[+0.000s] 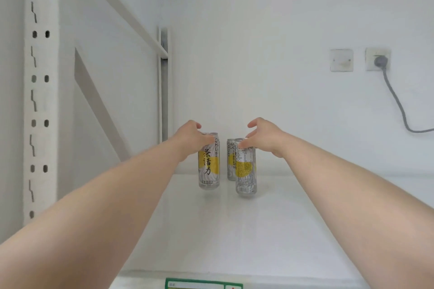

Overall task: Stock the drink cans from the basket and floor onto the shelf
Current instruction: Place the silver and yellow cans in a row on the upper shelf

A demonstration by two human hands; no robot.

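Standing upright, the left can [209, 166] is being clamped at its top by the left hand [189, 135]; the right can [246, 171] is being overhung by the right hand [265, 136], fingers [253, 122] half-curled, grip uncertain.
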